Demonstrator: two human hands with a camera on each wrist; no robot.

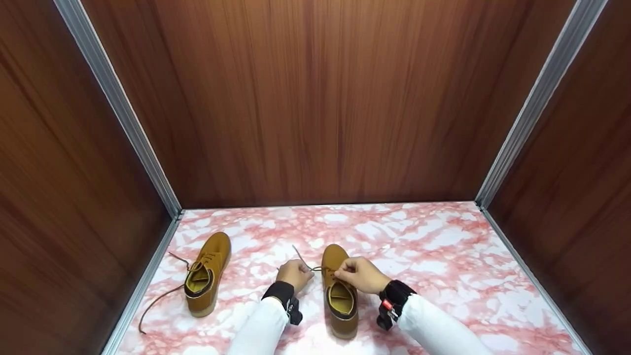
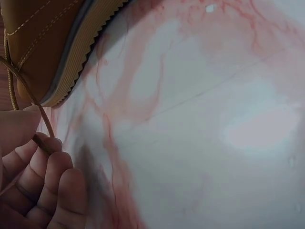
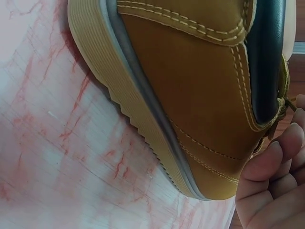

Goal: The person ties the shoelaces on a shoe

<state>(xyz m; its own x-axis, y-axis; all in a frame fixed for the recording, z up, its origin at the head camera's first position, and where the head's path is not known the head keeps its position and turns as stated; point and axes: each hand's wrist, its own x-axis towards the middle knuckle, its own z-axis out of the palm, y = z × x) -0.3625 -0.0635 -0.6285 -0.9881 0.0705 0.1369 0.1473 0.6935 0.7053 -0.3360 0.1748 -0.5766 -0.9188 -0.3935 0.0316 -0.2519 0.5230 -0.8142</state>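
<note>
A tan lace-up shoe point(image 1: 335, 255) stands upright between my two hands, toe pointing away from me. On its left side, my left hand point(image 1: 294, 274) pinches a brown shoelace point(image 2: 29, 87) between thumb and fingers, and a loose end of it runs up past the hand. My right hand point(image 1: 366, 275) reaches over the shoe's opening from the right. Its thumb and forefinger pinch the lacing point(image 3: 284, 102) at the top of the tongue, though the fingers partly hide that spot. The shoe's ridged pale sole point(image 3: 119, 90) shows in the right wrist view.
A matching tan shoe point(image 1: 217, 246) stands at the left, its laces loose, one lace end point(image 1: 148, 308) trailing across the pink-and-white marbled surface point(image 1: 424, 315). Brown wood-grain panels point(image 1: 315, 108) with metal corner strips point(image 1: 123, 106) enclose the back and both sides.
</note>
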